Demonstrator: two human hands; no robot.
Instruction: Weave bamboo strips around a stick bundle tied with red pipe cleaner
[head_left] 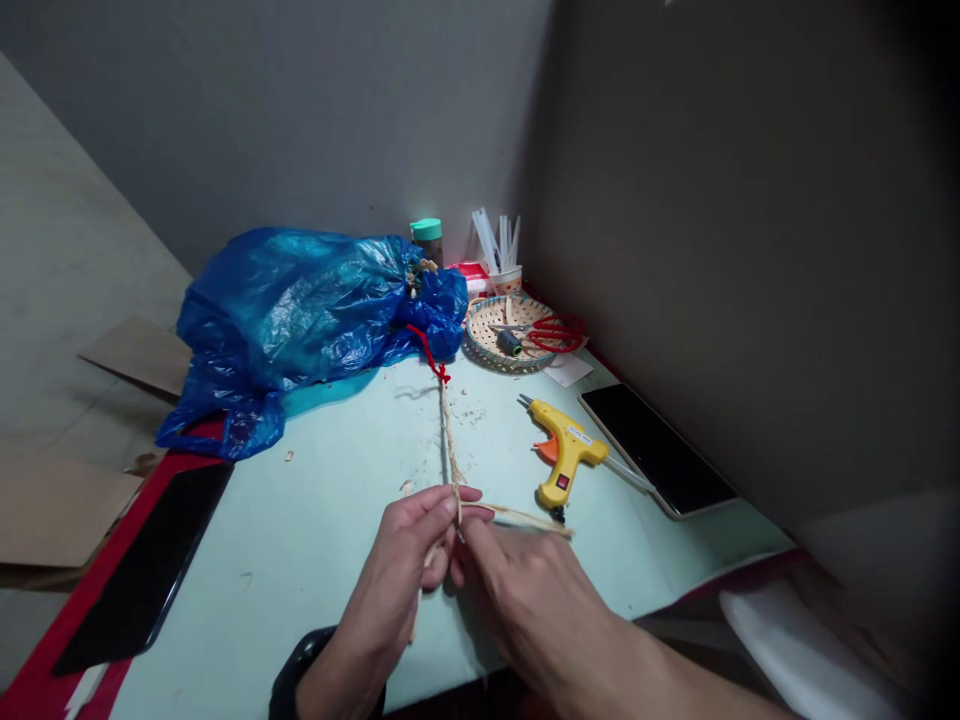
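A pale plaited straw braid [448, 435] stretches toward me from a red cord [441, 373] knotted at its far end. My left hand [420, 530] pinches the near end of the braid between thumb and fingers. Close against it, my right hand [517, 570] has its fingers closed at the same spot, on the loose strands. One loose strand [525, 518] sticks out to the right over the right hand, and another hangs below the left hand. The right fingertips are partly hidden.
A yellow glue gun [570, 450] lies right of the braid, near a dark tablet [660, 450]. Behind are a woven basket [487, 350] with red-handled scissors [555, 334], a cup of glue sticks [506, 280] and a blue plastic bag [300, 310]. A black flat object [150, 570] lies left.
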